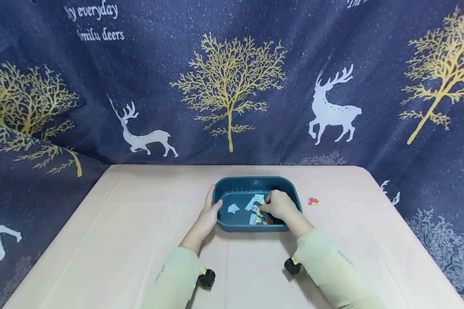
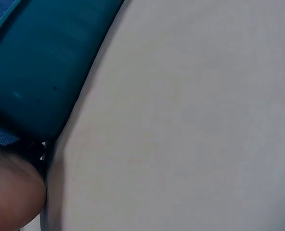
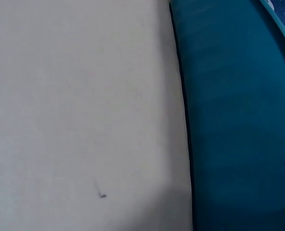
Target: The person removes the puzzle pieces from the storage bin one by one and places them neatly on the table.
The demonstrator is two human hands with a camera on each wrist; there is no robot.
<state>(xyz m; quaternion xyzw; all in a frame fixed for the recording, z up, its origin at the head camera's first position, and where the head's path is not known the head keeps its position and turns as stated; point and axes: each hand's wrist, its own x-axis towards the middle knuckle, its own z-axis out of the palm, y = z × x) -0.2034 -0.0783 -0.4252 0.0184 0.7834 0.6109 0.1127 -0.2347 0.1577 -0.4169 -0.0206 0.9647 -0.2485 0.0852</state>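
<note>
A dark teal plastic basin with rounded corners stands on the table. Several small flat pieces that look like puzzle pieces lie inside, some pale side up, others printed in orange and yellow. My left hand grips the basin's left end, thumb at the rim and fingers along the outer wall. Over the right side reaches my right hand, its curled fingertips pinching at a printed piece in the cluster; the fingers partly hide it. In the left wrist view, part of the left hand shows beside the basin's wall.
A single red and yellow piece lies on the table to the right of the basin. The pale tablecloth runs back to a dark blue curtain with deer and trees. In the right wrist view, only basin wall and cloth appear.
</note>
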